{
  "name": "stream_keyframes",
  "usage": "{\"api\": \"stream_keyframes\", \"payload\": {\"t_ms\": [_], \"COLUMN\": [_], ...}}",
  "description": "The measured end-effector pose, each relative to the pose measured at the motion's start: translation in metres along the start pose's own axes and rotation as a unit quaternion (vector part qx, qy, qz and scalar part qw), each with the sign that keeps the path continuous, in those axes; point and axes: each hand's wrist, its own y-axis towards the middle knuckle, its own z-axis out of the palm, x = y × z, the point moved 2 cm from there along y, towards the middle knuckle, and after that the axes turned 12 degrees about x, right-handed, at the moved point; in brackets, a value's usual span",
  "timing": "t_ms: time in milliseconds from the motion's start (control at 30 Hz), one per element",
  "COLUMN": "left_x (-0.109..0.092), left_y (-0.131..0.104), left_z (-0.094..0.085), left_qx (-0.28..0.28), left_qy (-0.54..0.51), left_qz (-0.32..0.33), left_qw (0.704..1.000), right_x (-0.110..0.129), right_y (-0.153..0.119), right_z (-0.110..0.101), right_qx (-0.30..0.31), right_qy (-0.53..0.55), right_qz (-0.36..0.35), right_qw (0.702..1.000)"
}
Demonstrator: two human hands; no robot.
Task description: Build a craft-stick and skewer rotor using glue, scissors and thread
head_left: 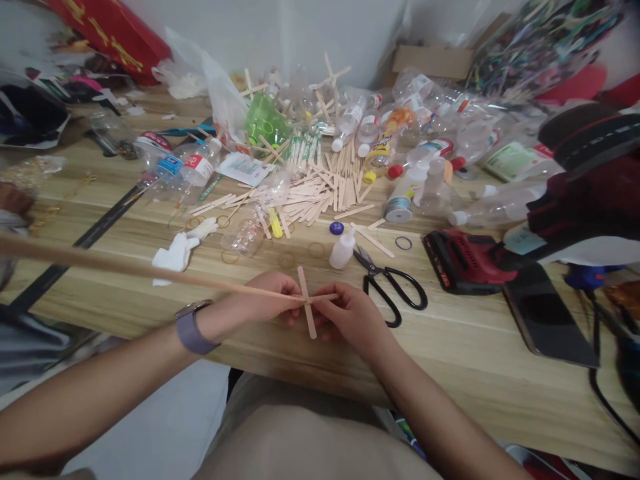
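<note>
Near the table's front edge, my two hands meet around a cross of flat wooden craft sticks [311, 323]. My left hand [265, 297], with a watch on its wrist, is closed at the left side of the cross, its fingertips partly hidden. My right hand [353, 313] pinches the right arm of the cross between thumb and fingers. From the centre, a long thin wooden stick [150, 270] runs out to the left over my left forearm, blurred at its near end. Black-handled scissors [373, 270] and a small white squeeze bottle [342, 251] lie just beyond my right hand.
Loose craft sticks [313, 197] are heaped mid-table, with plastic bottles [350, 120] behind. At the right are a red and black power tool [470, 260] and a phone [547, 313]. Crumpled white tissue [175, 257] lies left. Another person's hand [15, 199] shows at the left edge.
</note>
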Motion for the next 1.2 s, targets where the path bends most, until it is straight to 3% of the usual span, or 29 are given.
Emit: {"api": "stream_keyframes", "payload": {"t_ms": [233, 367, 800, 1200], "left_x": [0.009, 0.010, 0.021, 0.018], "left_y": [0.006, 0.007, 0.018, 0.013], "left_z": [-0.002, -0.003, -0.002, -0.005], "left_qx": [0.028, 0.039, 0.034, 0.047], "left_qy": [-0.032, -0.047, -0.104, -0.155], "left_qz": [0.015, 0.015, 0.031, 0.041], "left_qw": [0.999, 0.998, 0.994, 0.986], "right_x": [0.014, 0.013, 0.013, 0.008], "right_y": [0.000, 0.000, 0.006, 0.003], "right_z": [-0.005, -0.004, -0.003, -0.007], "right_qx": [-0.051, -0.068, -0.056, -0.037], "right_qy": [-0.214, -0.276, -0.331, -0.296], "right_qz": [-0.073, -0.095, -0.094, -0.102], "right_qw": [0.973, 0.954, 0.937, 0.949]}}
